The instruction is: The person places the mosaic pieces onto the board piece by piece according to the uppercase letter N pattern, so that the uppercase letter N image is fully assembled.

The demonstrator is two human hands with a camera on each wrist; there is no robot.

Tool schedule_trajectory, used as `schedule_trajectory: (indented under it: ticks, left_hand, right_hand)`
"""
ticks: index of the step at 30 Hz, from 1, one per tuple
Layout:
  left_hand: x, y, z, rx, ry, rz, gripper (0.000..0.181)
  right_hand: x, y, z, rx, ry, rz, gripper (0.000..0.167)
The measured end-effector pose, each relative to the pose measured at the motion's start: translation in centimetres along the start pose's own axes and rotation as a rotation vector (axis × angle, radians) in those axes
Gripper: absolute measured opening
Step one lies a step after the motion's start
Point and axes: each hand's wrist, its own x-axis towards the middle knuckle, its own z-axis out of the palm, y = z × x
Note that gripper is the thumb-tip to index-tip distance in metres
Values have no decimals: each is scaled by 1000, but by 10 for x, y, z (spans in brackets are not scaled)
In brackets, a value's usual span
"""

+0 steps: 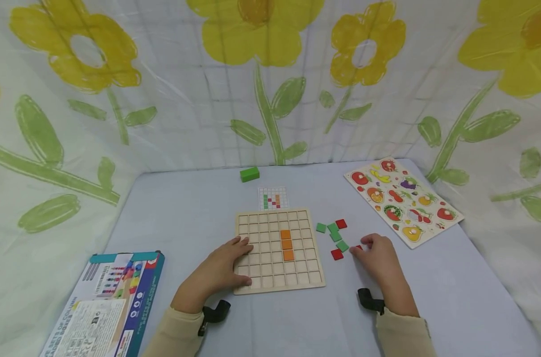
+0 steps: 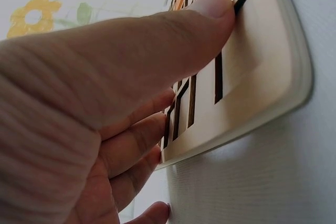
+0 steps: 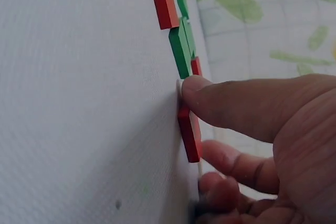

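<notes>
A wooden grid board (image 1: 259, 275) lies flat on the table, with three orange tiles (image 1: 286, 244) in one column. My left hand (image 1: 218, 270) rests on the board's left side; its thumb (image 2: 210, 9) presses the frame near a corner, the other fingers spread along the edge. My right hand (image 1: 378, 260) holds a red tile (image 3: 190, 135) low at the table, between thumb and fingers. Left of that hand lie several green tiles (image 1: 335, 236) and two more red tiles, one near (image 1: 337, 254) and one farther off (image 1: 341, 223). Behind the board is a pattern card (image 1: 273, 198) with coloured squares.
A bright green block (image 1: 250, 174) stands at the back of the table. On the back right lies a fruit puzzle board (image 1: 404, 201). A toy box (image 1: 105, 302) lies at the front left. A flower-printed curtain (image 1: 176, 134) hangs behind the table.
</notes>
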Motion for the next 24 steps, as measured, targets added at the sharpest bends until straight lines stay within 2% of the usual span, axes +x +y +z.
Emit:
schedule_trajectory:
  ticks: [6, 12, 15, 19, 24]
  left_hand:
    - [0, 0, 1, 1, 1, 0, 87]
    - [1, -2, 2, 0, 2, 2, 87]
    - [1, -2, 2, 2, 1, 3, 87]
    - [0, -1, 2, 7, 3, 3, 87]
    - [0, 1, 0, 0, 4, 6, 87]
  right_hand:
    - [-3, 2, -8, 9, 6, 47, 47]
    - [-1, 1, -2, 16, 48, -1, 38]
    - [-3, -7, 2, 52, 93, -28, 31]
    - [-13, -34, 11, 143, 115, -113, 19]
    - [-29, -75, 32, 215, -6, -296, 8]
